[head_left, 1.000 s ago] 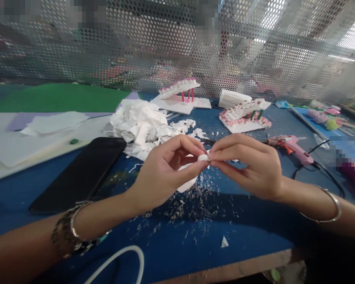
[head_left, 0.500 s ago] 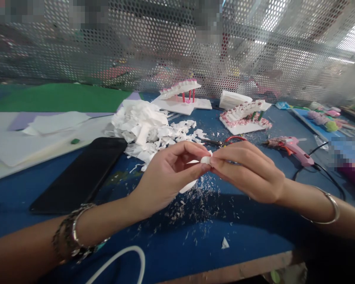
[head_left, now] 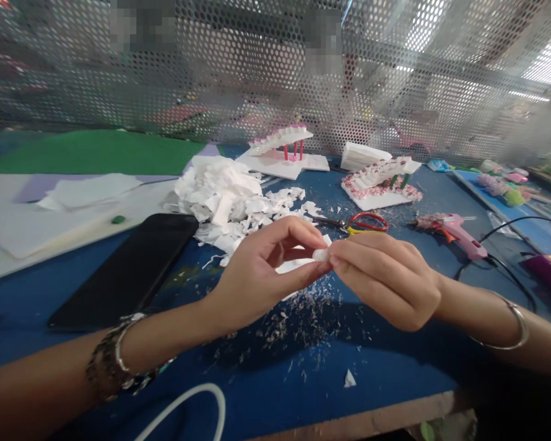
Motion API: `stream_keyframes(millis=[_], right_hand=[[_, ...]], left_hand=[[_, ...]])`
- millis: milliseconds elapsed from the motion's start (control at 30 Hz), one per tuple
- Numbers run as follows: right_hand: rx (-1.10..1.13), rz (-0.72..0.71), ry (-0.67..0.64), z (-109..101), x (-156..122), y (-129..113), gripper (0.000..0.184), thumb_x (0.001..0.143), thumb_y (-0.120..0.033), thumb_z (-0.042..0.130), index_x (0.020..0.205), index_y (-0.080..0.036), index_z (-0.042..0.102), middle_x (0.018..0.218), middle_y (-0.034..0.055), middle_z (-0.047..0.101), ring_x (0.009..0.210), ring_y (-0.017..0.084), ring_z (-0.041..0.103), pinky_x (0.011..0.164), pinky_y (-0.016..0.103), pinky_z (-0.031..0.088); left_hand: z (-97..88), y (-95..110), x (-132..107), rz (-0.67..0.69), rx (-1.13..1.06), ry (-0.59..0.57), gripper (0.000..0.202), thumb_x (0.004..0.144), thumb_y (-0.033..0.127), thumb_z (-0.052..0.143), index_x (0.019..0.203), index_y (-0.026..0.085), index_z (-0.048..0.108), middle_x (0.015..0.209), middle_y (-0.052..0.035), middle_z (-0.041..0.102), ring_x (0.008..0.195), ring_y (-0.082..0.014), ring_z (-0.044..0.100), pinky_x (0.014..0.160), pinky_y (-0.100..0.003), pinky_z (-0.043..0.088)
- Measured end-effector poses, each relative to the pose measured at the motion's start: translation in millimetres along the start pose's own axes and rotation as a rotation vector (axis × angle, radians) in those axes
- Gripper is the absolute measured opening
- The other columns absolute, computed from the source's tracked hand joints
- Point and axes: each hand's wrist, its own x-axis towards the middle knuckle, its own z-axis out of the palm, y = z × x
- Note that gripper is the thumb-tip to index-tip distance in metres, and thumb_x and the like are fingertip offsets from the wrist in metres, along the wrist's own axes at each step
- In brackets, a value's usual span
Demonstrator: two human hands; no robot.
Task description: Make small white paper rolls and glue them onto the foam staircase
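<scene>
Between my two hands is a small white roll [head_left: 321, 255], perhaps of paper, pinched at both sides. My left hand [head_left: 269, 269] grips it between thumb and fingertips. From the other side, my right hand [head_left: 388, 275] holds it with fingers pressed together, hiding part of it. Under the hands lies a white paper piece [head_left: 296, 264], mostly covered. Fine white and pinkish scraps [head_left: 298, 324] are scattered on the blue table [head_left: 280, 398] below. Just beyond my right hand are red-handled scissors [head_left: 368, 221]; a heap of torn white paper [head_left: 224, 196] sits behind my left hand.
A black phone [head_left: 128, 275] lies left. Behind stand two small stair models, one with red posts [head_left: 280, 147], one pink-speckled [head_left: 381, 180]. A pink glue gun [head_left: 463, 236] with its cord lies right. A white cable [head_left: 215, 398] loops in front; a perforated metal screen [head_left: 257, 73] rises behind.
My right hand has tilted and dropped slightly, uncovering more of the scissors' handles. The white roll has turned and sits a little lower between my fingertips.
</scene>
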Motion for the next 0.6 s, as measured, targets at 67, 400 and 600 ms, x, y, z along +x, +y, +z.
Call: stream_keyframes(millis=[67, 400, 600], right_hand=[[-0.002, -0.005, 0.0, 0.6, -0.4, -0.3, 0.009, 0.078, -0.007, 0.05, 0.072, -0.01, 0.055, 0.078, 0.009, 0.064, 0.077, 0.017, 0.061, 0.064, 0.026, 0.056], [-0.078, -0.103, -0.107, 3.6, -4.8, 1.1, 0.018, 0.082, -0.01, 0.044, 0.071, -0.012, 0.058, 0.081, 0.0069, 0.064, 0.075, 0.014, 0.06, 0.066, 0.024, 0.056], [-0.083, -0.166, -0.106, 9.2, -8.3, 2.7, 0.01, 0.079, -0.013, 0.051, 0.072, -0.011, 0.058, 0.083, 0.0075, 0.063, 0.073, 0.014, 0.06, 0.065, 0.024, 0.055]], left_hand=[[-0.1, -0.3, 0.2, -0.004, -0.003, -0.003, 0.01, 0.074, 0.014, 0.06, 0.074, 0.019, 0.052, 0.079, 0.0001, 0.057, 0.075, -0.0105, 0.056, 0.065, -0.021, 0.05], [-2.2, -1.8, 4.2, -0.121, -0.006, -0.02, 0.009, 0.076, 0.018, 0.058, 0.071, 0.018, 0.051, 0.075, -0.0003, 0.056, 0.068, -0.0095, 0.055, 0.061, -0.02, 0.048], [-6.3, -4.1, 7.5, -0.284, 0.053, 0.039, 0.017, 0.081, 0.023, 0.052, 0.065, 0.017, 0.05, 0.061, 0.0027, 0.053, 0.057, -0.0078, 0.052, 0.056, -0.019, 0.045]])
